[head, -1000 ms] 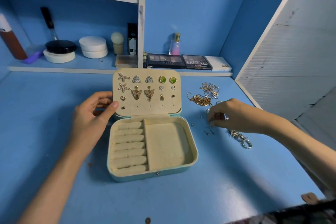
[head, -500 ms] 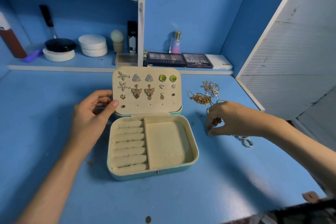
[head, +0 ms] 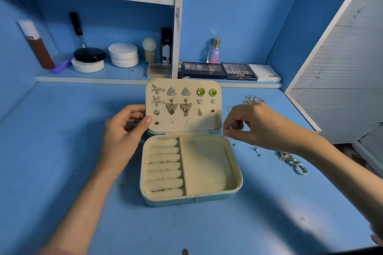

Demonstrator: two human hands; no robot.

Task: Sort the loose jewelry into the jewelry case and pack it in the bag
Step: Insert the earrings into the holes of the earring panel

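Right hand [head: 261,128], pinching what seems a tiny earring [head: 223,131], has come off the bench [head: 62,151] to the lid [head: 207,125] in the left hand [head: 124,133]'s grip.

On my feed the person shows as two bare arms reaching in from the bottom edge. The left hand [head: 122,136] and right hand [head: 255,128] are bare, with slim fingers and short nails; the left thumbnail [head: 148,119] looks plain. The left forearm [head: 83,203] and right forearm [head: 342,167] are bare as far as I can see. A dark strip of fabric [head: 352,253] sits at the bottom right, too blurred for me to name.
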